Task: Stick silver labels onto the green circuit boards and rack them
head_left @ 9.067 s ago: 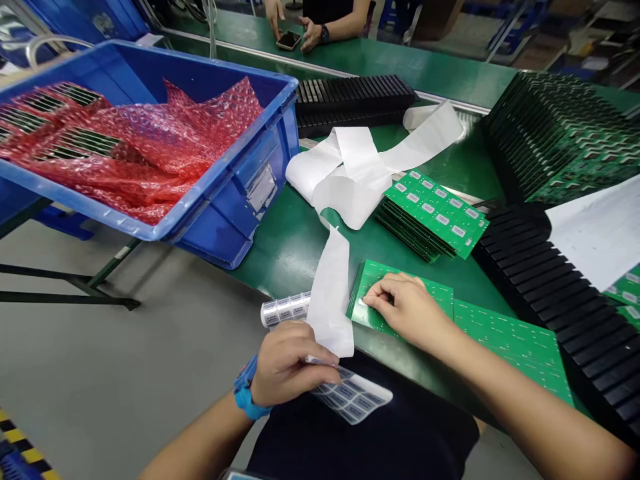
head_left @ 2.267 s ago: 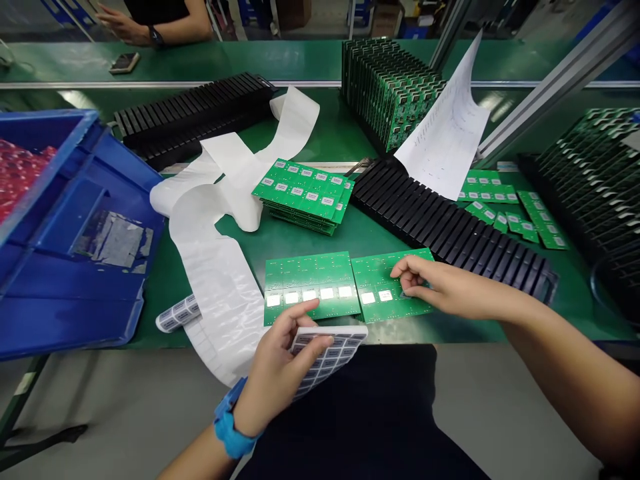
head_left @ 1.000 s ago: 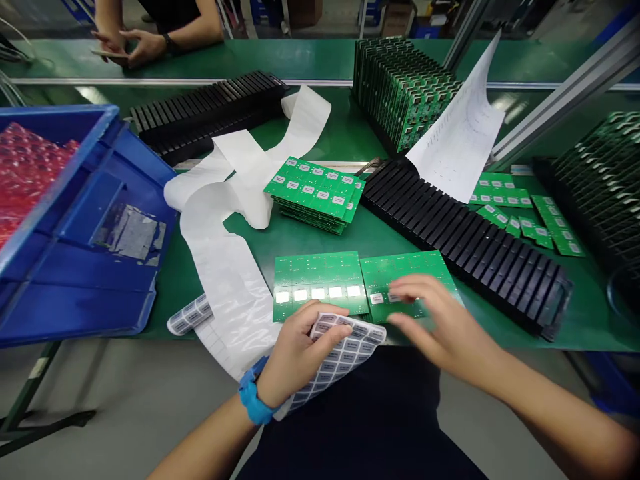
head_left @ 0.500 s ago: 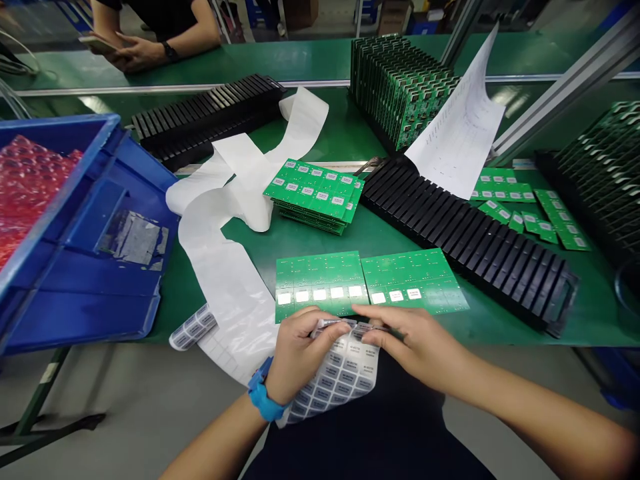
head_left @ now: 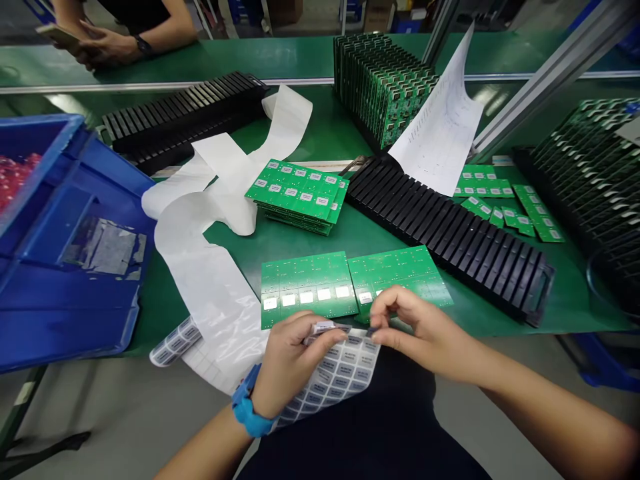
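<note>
My left hand (head_left: 293, 365) grips the upper part of a sheet of small printed labels (head_left: 333, 381), which curls toward me over the table's front edge. My right hand (head_left: 415, 328) pinches at that sheet's top edge, with thumb and fingertips close together. Just beyond both hands lie two green circuit board panels (head_left: 309, 288) (head_left: 400, 272), side by side. White labels sit in a row along their near edges. My right hand hides part of the row on the right panel. A white backing strip (head_left: 210, 283) runs past my left hand, and a label roll (head_left: 175, 342) lies beside it.
A stack of green boards (head_left: 297, 193) stands beyond the panels, beside a black slotted rack (head_left: 450, 240). Another black rack (head_left: 180, 117), a blue bin (head_left: 70, 257), racked boards (head_left: 383, 87) and a paper sheet (head_left: 440, 120) surround them. A co-worker's hands (head_left: 103, 48) hold a phone across the far bench.
My right hand has moved from the right panel to the label sheet and now pinches its top edge. The right panel shows more labels than earlier. The view has swung slightly.
</note>
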### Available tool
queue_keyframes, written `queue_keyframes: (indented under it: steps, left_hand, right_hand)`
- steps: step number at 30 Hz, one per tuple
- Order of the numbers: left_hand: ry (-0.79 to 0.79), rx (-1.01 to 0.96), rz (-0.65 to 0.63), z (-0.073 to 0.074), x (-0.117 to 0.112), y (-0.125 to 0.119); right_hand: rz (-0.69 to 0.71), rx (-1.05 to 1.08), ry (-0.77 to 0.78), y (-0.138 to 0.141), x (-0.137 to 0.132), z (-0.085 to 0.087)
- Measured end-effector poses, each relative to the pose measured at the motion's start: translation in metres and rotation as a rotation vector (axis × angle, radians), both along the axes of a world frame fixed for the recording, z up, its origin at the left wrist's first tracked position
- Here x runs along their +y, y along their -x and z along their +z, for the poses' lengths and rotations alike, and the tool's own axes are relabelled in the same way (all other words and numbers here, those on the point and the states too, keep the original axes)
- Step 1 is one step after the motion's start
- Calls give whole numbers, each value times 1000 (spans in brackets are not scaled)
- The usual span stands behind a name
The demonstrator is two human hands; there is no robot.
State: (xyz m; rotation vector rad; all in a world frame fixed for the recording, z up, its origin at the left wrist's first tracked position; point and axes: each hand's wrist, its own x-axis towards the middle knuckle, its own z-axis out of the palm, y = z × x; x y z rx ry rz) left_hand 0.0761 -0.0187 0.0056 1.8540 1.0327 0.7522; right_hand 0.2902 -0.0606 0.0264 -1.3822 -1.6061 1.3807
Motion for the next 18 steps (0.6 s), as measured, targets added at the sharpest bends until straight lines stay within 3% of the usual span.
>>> queue_keyframes:
  steps: [7, 10, 13, 15, 18]
  left_hand:
    - [-251, 98, -31, 0, -5, 1]
    - [-498, 153, -121, 0, -7, 0]
    - [-725, 160, -283, 0, -7, 0]
    - [-704, 142, -365, 1, -6, 0]
    - [-467, 110, -384, 2, -3, -2]
  right_hand:
    - [-147, -115, 36, 3, -7, 0]
    - [-161, -71, 127, 3, -9, 4]
    - [-50, 77, 303, -15, -7, 7]
    - [6, 53, 309, -38, 0, 10]
    - [-12, -203, 165, -77, 16, 11]
